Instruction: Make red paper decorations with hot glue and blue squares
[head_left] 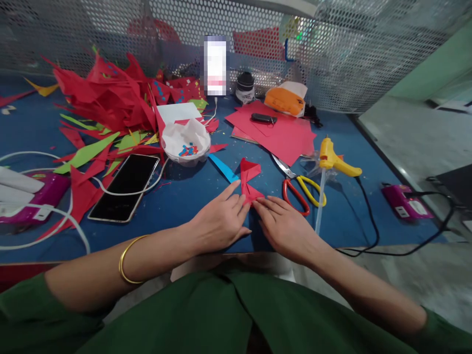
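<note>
A folded red paper piece (250,172) lies on the blue table (184,196) close to its front edge. The fingers of my left hand (221,216) press together on the paper's lower left side. From the right, the fingertips of my right hand (282,221) press on its lower right corner. Just left of the paper is a blue paper strip (223,168), its lower end beside my left fingers. Scissors with red and yellow handles (295,182) lie open to the right of the paper.
Red and green paper scraps (110,98) heap at the left. A phone (127,187) and a lined bowl (186,142) lie nearer. Red sheets (280,132) are behind the scissors. A yellow glue gun (334,160) stands right, its black cord trailing to a purple box (407,201).
</note>
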The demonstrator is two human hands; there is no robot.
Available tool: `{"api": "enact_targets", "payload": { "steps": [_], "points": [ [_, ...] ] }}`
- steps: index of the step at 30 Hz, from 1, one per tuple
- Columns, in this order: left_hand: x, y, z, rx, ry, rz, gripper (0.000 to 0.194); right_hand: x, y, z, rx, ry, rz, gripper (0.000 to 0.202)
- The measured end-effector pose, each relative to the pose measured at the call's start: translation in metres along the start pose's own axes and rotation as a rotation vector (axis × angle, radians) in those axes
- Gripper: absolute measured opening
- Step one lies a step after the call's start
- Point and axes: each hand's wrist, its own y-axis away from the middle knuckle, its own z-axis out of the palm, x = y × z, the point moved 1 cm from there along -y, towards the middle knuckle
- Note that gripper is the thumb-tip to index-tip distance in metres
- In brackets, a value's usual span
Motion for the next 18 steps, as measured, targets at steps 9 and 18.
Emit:
{"api": "enact_targets", "payload": {
  "steps": [9, 18],
  "points": [
    [-0.008, 0.002, 0.004, 0.027, 0.136, -0.061, 0.043, 0.004, 0.0, 0.008, 0.017, 0.006, -0.064, 0.035],
    [-0.03, 0.003, 0.013, 0.14, 0.506, -0.394, 0.021, 0.014, -0.023, -0.002, -0.263, 0.121, 0.075, 0.027]
  ]
}}
